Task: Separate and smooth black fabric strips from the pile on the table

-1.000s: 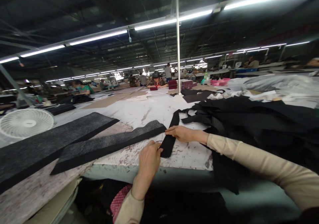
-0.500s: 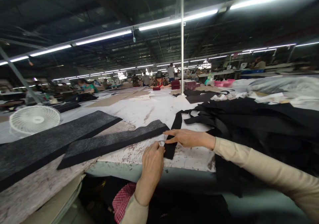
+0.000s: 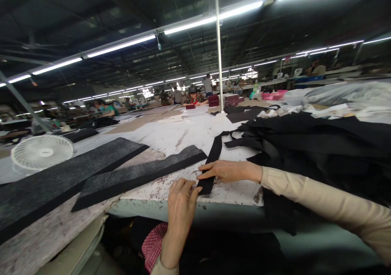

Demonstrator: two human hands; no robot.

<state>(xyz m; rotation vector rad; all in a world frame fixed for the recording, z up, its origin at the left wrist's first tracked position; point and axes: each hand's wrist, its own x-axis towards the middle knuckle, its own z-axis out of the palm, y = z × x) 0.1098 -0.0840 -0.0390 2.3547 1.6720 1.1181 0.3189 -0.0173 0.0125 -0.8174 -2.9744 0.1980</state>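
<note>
A narrow black fabric strip (image 3: 214, 148) lies on the white tabletop, its lower end close to the table's front edge. Across it rests my right hand (image 3: 227, 171), fingers stretched out to the left and pressing on the cloth. My left hand (image 3: 180, 199) is at the strip's lower left corner, with the thumb extended against the cloth and a gap between thumb and fingers. To the left lies a grey-faced strip with a black border (image 3: 142, 171). Beyond that is a wider grey-and-black fabric panel (image 3: 76, 167).
A large heap of black fabric (image 3: 320, 144) covers the right side and hangs over the front edge. A white fan (image 3: 42, 152) stands at the left. A white pole (image 3: 219, 51) rises from the table. Farther back are maroon stacks (image 3: 214, 100), a pink basin (image 3: 274, 95) and several people.
My left hand has shifted slightly left, and its thumb has spread away from the fingers. My right hand stays on the strip, almost unmoved. The view has tilted a little.
</note>
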